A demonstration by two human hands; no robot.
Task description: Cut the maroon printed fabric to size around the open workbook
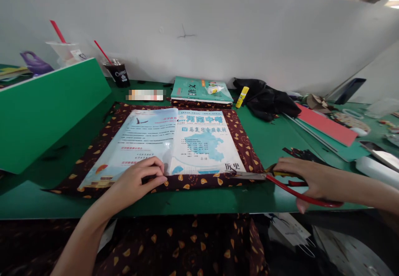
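An open book (199, 143) lies on a dark maroon cloth (246, 143) with an orange-yellow pattern. The cloth shows as a border around the pages. At the book's near edge, close to its fold, my left hand (140, 178) has its fingers curled and its thumb on the cloth, pinching the edge down. My right hand (296, 176) is closed round the handles of a pair of scissors (299, 193), red on the near side and yellow on the other. Their metal blades point left, along the cloth at the book's near right corner.
Behind the book are a green workbook (199, 89), a yellow glue stick (242, 97) and black cloth (268, 99). A green board (56, 109) leans at left, near a coffee cup (120, 73). Red and green boards (327, 124) and a phone (382, 155) lie right. More patterned cloth (183, 242) hangs below the table edge.
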